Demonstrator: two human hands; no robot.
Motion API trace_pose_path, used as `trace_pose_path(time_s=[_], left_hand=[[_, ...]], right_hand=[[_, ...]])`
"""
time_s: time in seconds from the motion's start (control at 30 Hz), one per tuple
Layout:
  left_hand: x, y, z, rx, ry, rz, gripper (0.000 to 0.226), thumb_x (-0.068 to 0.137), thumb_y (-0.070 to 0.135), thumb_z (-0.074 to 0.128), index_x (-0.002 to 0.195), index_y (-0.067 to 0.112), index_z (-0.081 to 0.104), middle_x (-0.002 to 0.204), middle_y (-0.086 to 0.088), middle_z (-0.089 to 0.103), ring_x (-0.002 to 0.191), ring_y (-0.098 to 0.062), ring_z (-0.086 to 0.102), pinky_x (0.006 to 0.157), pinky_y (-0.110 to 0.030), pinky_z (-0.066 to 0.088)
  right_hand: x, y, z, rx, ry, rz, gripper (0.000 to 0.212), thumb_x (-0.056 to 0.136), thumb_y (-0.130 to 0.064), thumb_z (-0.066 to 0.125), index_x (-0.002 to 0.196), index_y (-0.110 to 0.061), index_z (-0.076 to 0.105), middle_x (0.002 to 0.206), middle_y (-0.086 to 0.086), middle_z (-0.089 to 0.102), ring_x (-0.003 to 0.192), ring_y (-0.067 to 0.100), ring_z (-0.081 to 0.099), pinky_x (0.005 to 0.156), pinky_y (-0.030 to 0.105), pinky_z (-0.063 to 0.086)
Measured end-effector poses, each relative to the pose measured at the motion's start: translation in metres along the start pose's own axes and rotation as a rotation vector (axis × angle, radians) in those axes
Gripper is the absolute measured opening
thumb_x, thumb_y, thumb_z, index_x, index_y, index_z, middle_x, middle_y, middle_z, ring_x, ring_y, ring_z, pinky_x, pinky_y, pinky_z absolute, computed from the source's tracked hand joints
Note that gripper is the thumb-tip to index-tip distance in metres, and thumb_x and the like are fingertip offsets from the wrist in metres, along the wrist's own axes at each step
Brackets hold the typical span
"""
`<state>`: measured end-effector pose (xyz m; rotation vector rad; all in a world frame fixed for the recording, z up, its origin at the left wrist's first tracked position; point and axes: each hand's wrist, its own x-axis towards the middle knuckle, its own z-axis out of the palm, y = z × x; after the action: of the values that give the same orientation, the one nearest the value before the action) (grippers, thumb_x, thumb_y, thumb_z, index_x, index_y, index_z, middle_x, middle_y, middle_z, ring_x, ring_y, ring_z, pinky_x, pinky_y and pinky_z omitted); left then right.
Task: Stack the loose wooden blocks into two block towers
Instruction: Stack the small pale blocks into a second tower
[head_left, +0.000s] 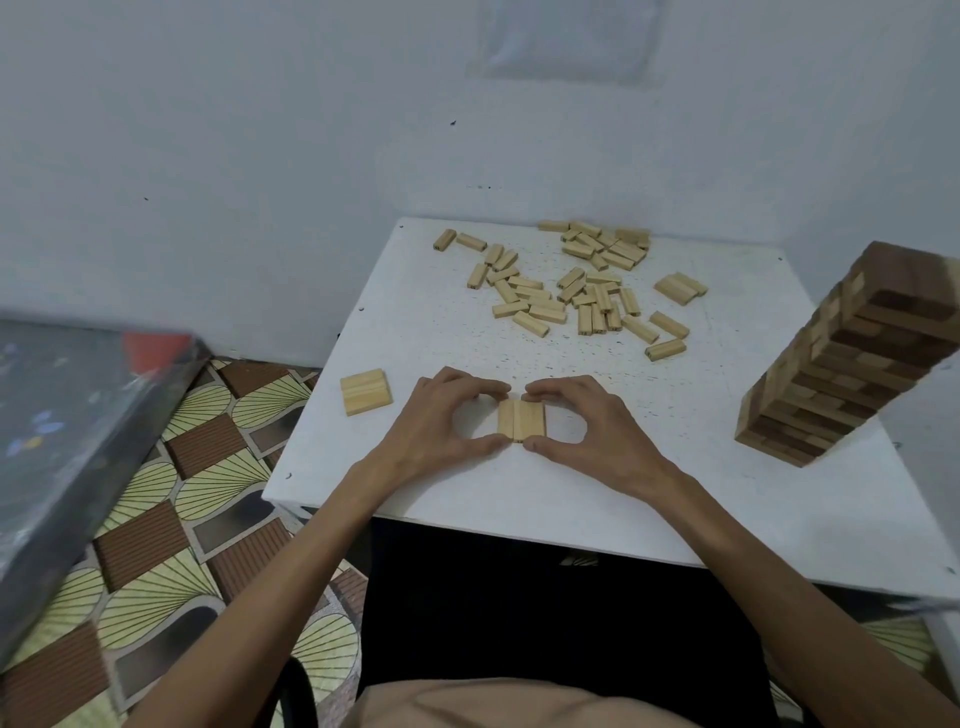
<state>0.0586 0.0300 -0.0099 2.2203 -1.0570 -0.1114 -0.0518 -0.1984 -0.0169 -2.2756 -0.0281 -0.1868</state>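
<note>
Left hand (439, 415) and right hand (589, 423) pinch the block row (521, 422), fingers curled, squaring a base layer. Next probably needs loose blocks (571, 291) laid crosswise on top

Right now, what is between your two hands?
A row of wooden blocks lying side by side, pinched by left hand and right hand, seen in the head view.

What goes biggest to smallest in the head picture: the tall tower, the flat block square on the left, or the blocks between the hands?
1. Tall tower: by far the largest.
2. Flat block square and held blocks: they look about alike, so I won't rank them.
</note>
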Motion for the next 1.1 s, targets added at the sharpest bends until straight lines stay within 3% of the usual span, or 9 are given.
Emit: trace_pose_path(time_s=[0.2,0.5,0.67,0.93,1.1], left_hand=[[0.0004,-0.0022,0.0007,-0.007,-0.003,0.006,0.055,0.078,0.049,0.085,0.128,0.036,0.067,0.114,0.042,0.055,0.122,0.000,0.048,0.107,-0.038,0.035],[0.0019,-0.0044,0.0027,-0.005,-0.021,-0.012,0.062,0.075,0.058,0.084,0.131,0.040,0.064,0.121,0.038,0.057,0.124,0.002,0.046,0.106,-0.038,0.034],[0.0049,-0.0016,0.0042,-0.005,-0.020,-0.028,0.058,0.076,0.055,0.085,0.128,0.039,0.067,0.121,0.035,0.060,0.123,0.001,0.045,0.106,-0.036,0.032],[0.0039,0.0014,0.0049,-0.022,0.014,-0.026,0.054,0.073,0.050,0.087,0.123,0.037,0.071,0.109,0.043,0.051,0.118,0.001,0.046,0.104,-0.033,0.031],[0.0036,0.0030,0.0072,-0.067,0.003,-0.028,0.054,0.072,0.055,0.080,0.122,0.038,0.069,0.115,0.027,0.064,0.117,-0.001,0.050,0.104,-0.034,0.034]], right_hand=[[-0.0003,-0.0005,0.0007,0.007,0.007,0.010,0.062,0.080,-0.036,0.089,0.135,-0.036,0.060,0.131,-0.013,0.060,0.124,-0.013,0.052,0.103,0.003,0.034],[-0.0002,0.0009,-0.0003,0.008,0.004,0.023,0.068,0.076,-0.043,0.090,0.136,-0.038,0.059,0.131,-0.019,0.056,0.125,-0.005,0.055,0.108,0.019,0.041],[0.0018,0.0006,-0.0002,0.011,0.020,0.015,0.069,0.076,-0.043,0.091,0.136,-0.039,0.058,0.128,-0.021,0.065,0.130,-0.006,0.049,0.111,0.027,0.041],[0.0022,-0.0016,0.0000,-0.003,0.035,0.013,0.059,0.076,-0.041,0.091,0.129,-0.041,0.065,0.126,-0.016,0.059,0.123,-0.006,0.054,0.109,0.025,0.045],[0.0031,-0.0053,0.0003,0.021,0.019,0.006,0.055,0.077,-0.034,0.091,0.126,-0.037,0.066,0.123,-0.015,0.060,0.118,-0.004,0.061,0.107,0.026,0.049]])
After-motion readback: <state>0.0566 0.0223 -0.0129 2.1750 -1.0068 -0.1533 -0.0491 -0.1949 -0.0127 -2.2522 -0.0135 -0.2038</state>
